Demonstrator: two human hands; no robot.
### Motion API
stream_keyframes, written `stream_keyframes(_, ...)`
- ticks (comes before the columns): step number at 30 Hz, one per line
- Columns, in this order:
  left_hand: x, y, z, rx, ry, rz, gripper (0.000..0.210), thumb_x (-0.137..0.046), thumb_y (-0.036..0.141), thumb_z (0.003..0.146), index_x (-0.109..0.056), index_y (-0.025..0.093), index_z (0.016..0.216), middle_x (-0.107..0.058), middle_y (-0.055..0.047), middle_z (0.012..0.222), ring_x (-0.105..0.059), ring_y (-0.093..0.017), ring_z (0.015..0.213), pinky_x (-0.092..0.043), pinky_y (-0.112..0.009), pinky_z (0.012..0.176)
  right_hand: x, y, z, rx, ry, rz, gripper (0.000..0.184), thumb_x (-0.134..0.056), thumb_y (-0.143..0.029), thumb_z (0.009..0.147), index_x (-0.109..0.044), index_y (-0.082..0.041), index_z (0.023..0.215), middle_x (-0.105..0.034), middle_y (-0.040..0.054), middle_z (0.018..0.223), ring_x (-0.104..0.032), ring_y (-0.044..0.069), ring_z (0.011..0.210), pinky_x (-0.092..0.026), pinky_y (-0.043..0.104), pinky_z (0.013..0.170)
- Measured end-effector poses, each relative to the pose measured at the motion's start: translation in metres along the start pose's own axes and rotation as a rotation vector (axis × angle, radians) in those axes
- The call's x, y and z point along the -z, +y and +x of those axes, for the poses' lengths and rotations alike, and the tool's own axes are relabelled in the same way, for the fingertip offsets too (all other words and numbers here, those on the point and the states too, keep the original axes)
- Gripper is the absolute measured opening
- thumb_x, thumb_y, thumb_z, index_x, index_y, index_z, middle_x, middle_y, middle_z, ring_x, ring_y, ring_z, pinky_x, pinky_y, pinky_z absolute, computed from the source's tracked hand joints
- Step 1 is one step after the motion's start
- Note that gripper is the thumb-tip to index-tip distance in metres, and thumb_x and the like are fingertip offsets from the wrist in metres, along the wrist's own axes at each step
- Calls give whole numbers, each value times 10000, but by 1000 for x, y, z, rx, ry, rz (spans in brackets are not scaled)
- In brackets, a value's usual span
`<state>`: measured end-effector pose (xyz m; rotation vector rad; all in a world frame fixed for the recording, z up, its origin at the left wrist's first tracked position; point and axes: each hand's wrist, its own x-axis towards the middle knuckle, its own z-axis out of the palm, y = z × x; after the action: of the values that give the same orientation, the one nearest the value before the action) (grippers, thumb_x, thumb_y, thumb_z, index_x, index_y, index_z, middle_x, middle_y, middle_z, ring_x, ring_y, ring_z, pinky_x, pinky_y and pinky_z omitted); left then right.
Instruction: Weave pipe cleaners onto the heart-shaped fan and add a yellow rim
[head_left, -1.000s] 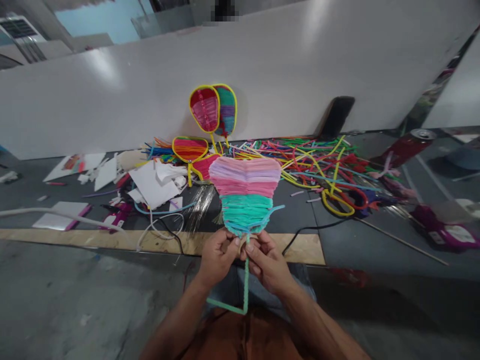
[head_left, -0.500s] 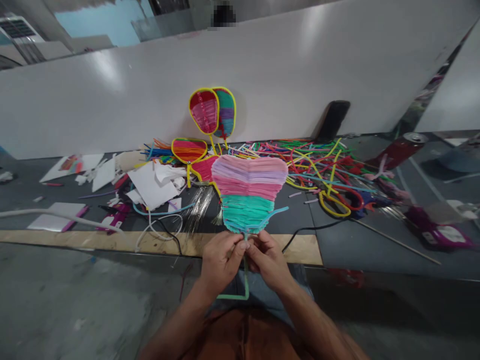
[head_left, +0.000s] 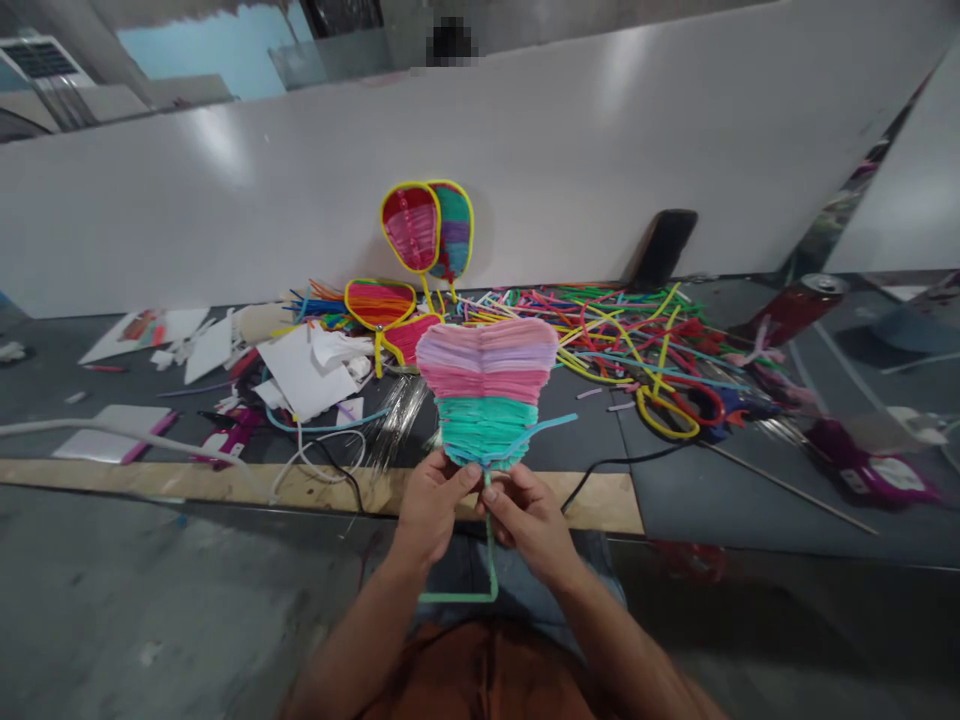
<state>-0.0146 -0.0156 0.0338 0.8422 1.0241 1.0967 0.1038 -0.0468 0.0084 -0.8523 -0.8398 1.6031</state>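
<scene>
A fan-shaped pipe-cleaner piece [head_left: 486,385], banded in pink, lilac, rose and teal, stands upright in front of me. My left hand [head_left: 439,505] pinches its lower left edge, thumb on the front. The fingers of my right hand [head_left: 529,515] are closed on the green stem [head_left: 492,560] just beneath the teal band. Below the hands the stem bends sharply and runs left. A loose light-blue pipe cleaner [head_left: 551,425] sticks out to the right from the base. The far sides of my fingers are hidden.
Yellow-rimmed fans [head_left: 411,228] lean on the white panel. Loose pipe cleaners [head_left: 600,320] lie heaped behind the piece. Scissors [head_left: 671,412], a purple glue gun [head_left: 874,470], a can [head_left: 806,305] and a phone [head_left: 667,245] are to the right. White papers [head_left: 307,370] and a white cable [head_left: 150,435] lie left.
The fan-shaped piece has shifted slightly left and tilted. My left thumb has moved up from the stem to the lower edge; my right hand stays on the stem.
</scene>
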Motion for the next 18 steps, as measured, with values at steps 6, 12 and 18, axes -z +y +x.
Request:
stream_keyframes(6, 5, -6, 5, -105, 141, -28, 218, -778, 262, 634, -687, 172, 811, -703, 12, 748, -609, -107, 683, -489, -233, 714, 15, 3, -3, 162, 170, -338, 261, -579, -362, 848, -548, -217, 1063, -570, -14, 748, -472, 84, 534, -395, 198, 469)
stream_keyframes(12, 13, -3, 7, -187, 163, 99, 214, -756, 258, 665, -707, 172, 855, -723, -7, 830, -629, -137, 765, -488, -263, 786, 29, -34, 8, 723, 242, -1057, 268, -519, -216, 872, -585, -221, 1132, -556, 89, 1054, -529, 183, 906, -471, 331, 778)
stream_keyframes(18, 14, -7, 3, -234, 109, 188, 225, -732, 287, 694, -710, 157, 876, -723, -24, 830, -628, -159, 788, -482, -284, 805, 21, -46, 29, 777, 42, -1408, 161, -547, -220, 866, -666, -223, 975, -549, 99, 1168, -411, 248, 1059, -424, 392, 897)
